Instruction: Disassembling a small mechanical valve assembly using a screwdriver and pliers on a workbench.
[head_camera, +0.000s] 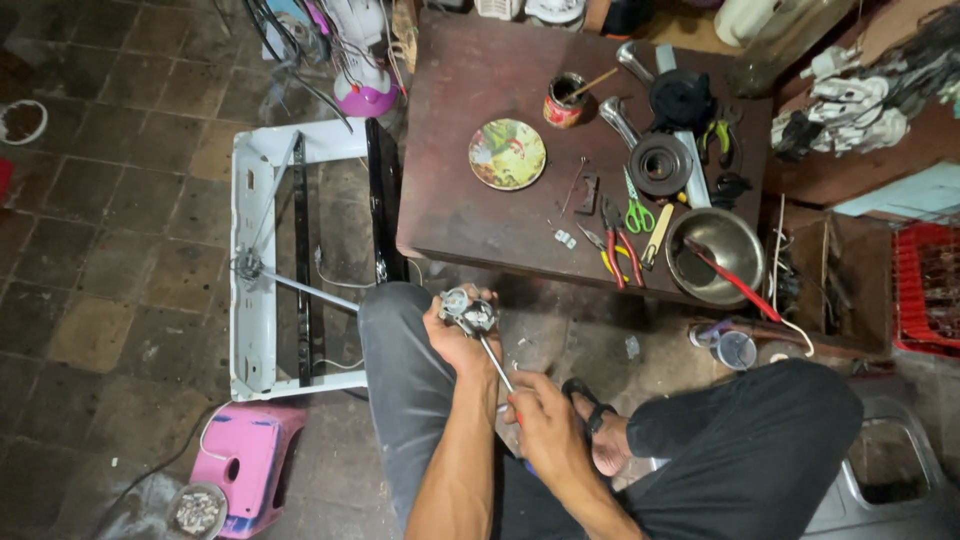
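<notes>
The person sits low with knees apart, both forearms reaching forward from the near edge of the view. The left hand is raised over the left knee, wrist bent, its fingers wrapped tight around a small round metal part, possibly a little motor or switch housing, though it is too small to tell. The right hand sits nearer and lower, fingers closed around the red handle of a screwdriver, whose thin shaft angles up and left so the tip meets the metal part. The two hands are close together, joined only by the tool.

The part is held in the air above the floor, just near of the dark wooden counter. On the counter lie a round decorated plate, a small tin with a stick in it, green-handled scissors, red-handled pliers, and a steel bowl at the right near corner. To the left, a white metal frame lies on the tiled floor, with a pink plastic housing near it.
</notes>
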